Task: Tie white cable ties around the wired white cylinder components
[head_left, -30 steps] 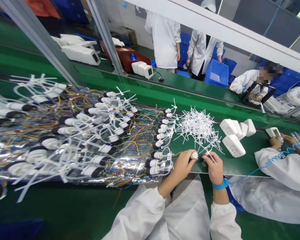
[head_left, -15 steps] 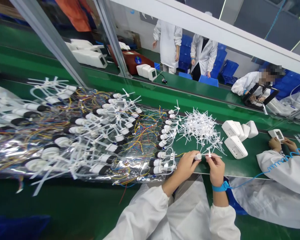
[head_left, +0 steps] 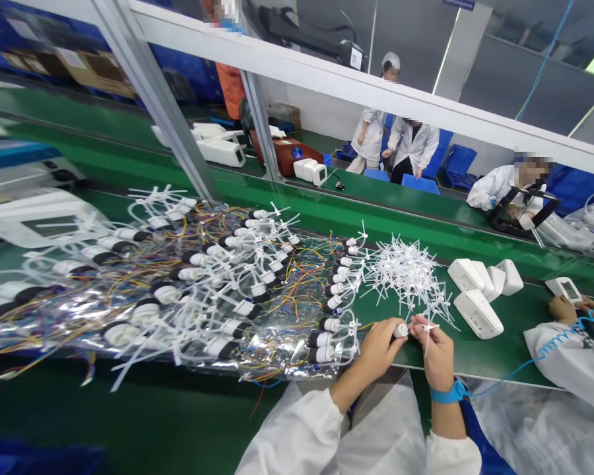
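White cylinder [head_left: 400,330], left fingers [head_left: 390,327]; thin cross-shaped piece [head_left: 428,328], right fingers [head_left: 440,337].

Left hand [head_left: 380,344] near right hand [head_left: 438,359] — fingers [head_left: 441,336] of both in a pinch

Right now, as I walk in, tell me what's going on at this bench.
The person's left hand holds a small white-ended part; close by, the right hand pinches a thin white tube piece. Beyond lies a pile of similar pieces. To the left, rows of wired black-and-white parts lie on clear plastic. Further right, a co-worker's hands hold a white device.
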{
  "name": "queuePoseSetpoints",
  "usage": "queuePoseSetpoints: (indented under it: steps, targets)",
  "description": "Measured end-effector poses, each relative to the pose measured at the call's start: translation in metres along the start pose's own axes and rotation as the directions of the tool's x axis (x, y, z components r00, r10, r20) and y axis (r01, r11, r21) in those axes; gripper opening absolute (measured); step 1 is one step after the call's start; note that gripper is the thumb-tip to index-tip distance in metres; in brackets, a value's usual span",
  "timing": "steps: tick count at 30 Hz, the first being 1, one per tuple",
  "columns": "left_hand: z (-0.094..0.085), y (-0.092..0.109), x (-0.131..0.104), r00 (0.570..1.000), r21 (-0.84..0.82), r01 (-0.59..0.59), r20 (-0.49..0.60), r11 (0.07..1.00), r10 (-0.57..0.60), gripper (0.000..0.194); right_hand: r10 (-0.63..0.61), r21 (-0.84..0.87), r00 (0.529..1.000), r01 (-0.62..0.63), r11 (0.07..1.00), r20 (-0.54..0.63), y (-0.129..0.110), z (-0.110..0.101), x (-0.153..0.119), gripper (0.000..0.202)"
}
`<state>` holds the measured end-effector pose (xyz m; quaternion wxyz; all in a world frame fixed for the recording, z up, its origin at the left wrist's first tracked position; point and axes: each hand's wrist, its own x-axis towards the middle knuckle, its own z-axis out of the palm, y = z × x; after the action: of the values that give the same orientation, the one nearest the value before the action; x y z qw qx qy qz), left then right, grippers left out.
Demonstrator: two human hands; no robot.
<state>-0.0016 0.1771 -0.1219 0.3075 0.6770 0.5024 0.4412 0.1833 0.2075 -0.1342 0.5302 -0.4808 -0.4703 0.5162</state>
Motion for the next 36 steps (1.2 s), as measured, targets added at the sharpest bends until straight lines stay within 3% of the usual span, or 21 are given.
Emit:
queuePoseSetpoints:
  steps: [8,18,25,36]
  targets:
    - [-0.004,0.004,-0.001,0.999,0.008,0.026,0.029,1.000,-0.026,0.010,-0.074,-0.157,0.996,0.066,0.985,-0.044,0.004,-0.002,-0.001,0.047]
    - [-0.003,0.007,-0.003,0.999,0.029,0.040,0.019,0.999,-0.040,0.011,-0.177,-0.252,0.983,0.184,0.950,0.052,-0.001,-0.006,-0.006,0.039]
    - [-0.006,0.010,-0.005,0.998,0.031,0.051,0.028,0.998,-0.052,0.015,-0.085,-0.183,0.996,0.088,0.979,0.023,0.000,-0.005,-0.006,0.037]
    - [-0.007,0.014,-0.002,0.995,0.169,0.004,0.098,0.986,-0.021,0.015,-0.092,-0.060,0.992,0.097,0.993,0.081,-0.004,0.000,-0.004,0.032]
